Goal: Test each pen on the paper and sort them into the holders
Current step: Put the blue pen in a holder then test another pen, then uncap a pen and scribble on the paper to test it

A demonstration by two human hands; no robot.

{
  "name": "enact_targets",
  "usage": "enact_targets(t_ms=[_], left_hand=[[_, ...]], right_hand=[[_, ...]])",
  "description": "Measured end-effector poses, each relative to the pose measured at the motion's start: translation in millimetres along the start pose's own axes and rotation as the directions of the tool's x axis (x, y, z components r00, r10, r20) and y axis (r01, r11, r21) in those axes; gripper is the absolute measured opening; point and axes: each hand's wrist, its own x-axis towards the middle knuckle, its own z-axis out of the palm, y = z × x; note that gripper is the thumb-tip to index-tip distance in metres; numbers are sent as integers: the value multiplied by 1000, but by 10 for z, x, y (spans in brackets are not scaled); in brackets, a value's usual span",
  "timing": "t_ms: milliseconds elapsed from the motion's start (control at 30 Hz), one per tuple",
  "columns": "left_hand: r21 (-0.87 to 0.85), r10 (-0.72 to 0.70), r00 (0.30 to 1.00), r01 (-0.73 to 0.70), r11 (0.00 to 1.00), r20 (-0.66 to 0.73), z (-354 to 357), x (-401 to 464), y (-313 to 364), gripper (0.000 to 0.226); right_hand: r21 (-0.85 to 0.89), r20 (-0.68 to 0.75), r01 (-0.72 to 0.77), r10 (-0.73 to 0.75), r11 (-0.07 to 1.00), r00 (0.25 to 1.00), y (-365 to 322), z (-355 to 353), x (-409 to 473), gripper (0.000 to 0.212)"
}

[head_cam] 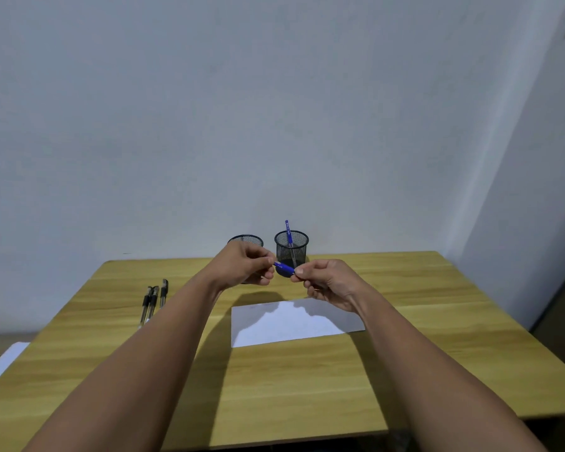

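Observation:
Above the white paper (294, 324) my two hands hold a blue pen (284, 269) between them. My left hand (245, 264) pinches its left end and my right hand (327, 282) pinches its right end. Behind them stand two black mesh holders. The right holder (291, 247) has one blue pen (288, 231) upright in it. The left holder (246, 239) is partly hidden by my left hand, so its inside cannot be seen. Three black pens (152, 300) lie side by side on the table at the left.
The wooden table (307, 380) stands against a pale wall, with another wall close on the right. A white sheet (0, 363) lies off the table's left edge. The table's front edge runs near the bottom of the view.

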Motion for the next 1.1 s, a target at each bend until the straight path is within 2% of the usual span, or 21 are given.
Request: enact_targets(t_ms=[67, 133, 200, 267, 333, 433, 533, 600, 700, 800, 900, 967, 1100], left_hand=[[82, 49, 999, -48, 995, -18, 36, 105, 120, 15], [112, 111, 992, -104, 988, -63, 88, 258, 234, 24], [170, 148, 978, -123, 978, -146, 120, 449, 278, 37], [356, 191, 955, -101, 929, -227, 126, 662, 237, 52], [586, 194, 949, -12, 810, -249, 136, 860, 157, 77], [832, 164, 963, 92, 547, -214, 205, 1106, 48, 101], [919, 161, 970, 108, 379, -181, 264, 1310, -80, 105], [938, 159, 970, 127, 321, -186, 277, 1401, -167, 105], [937, 123, 970, 161, 309, -208, 287, 1477, -235, 97], [916, 105, 968, 177, 361, -228, 293, 1517, -273, 83], [894, 109, 963, 182, 409, -246, 300, 1532, -324, 72], [884, 114, 961, 181, 430, -252, 305, 1532, -347, 68], [888, 119, 961, 180, 423, -251, 318, 1499, -346, 68]], right_hand=[[-194, 15, 40, -37, 980, 999, -134, -44, 3, 11], [-401, 19, 80, -79, 913, 997, -331, -68, 32, 16], [-477, -10, 144, -169, 867, 986, -549, -92, 117, 13], [-519, -78, 194, -272, 832, 959, -732, -144, 265, 13], [-543, -168, 227, -370, 809, 914, -859, -217, 462, 11], [-562, -266, 267, -477, 783, 838, -919, -306, 806, 16], [-589, -308, 261, -511, 765, 803, -867, -308, 1059, 12], [-621, -308, 225, -498, 751, 811, -786, -289, 1185, 10], [-678, -310, 144, -459, 720, 833, -631, -246, 1336, 11], [-733, -311, 55, -406, 678, 859, -489, -182, 1412, 11], [-754, -341, 9, -403, 657, 849, -385, -115, 1430, 9], [-753, -362, -2, -411, 658, 836, -356, -80, 1426, 19], [-749, -382, -15, -414, 662, 826, -357, -62, 1394, 21]])
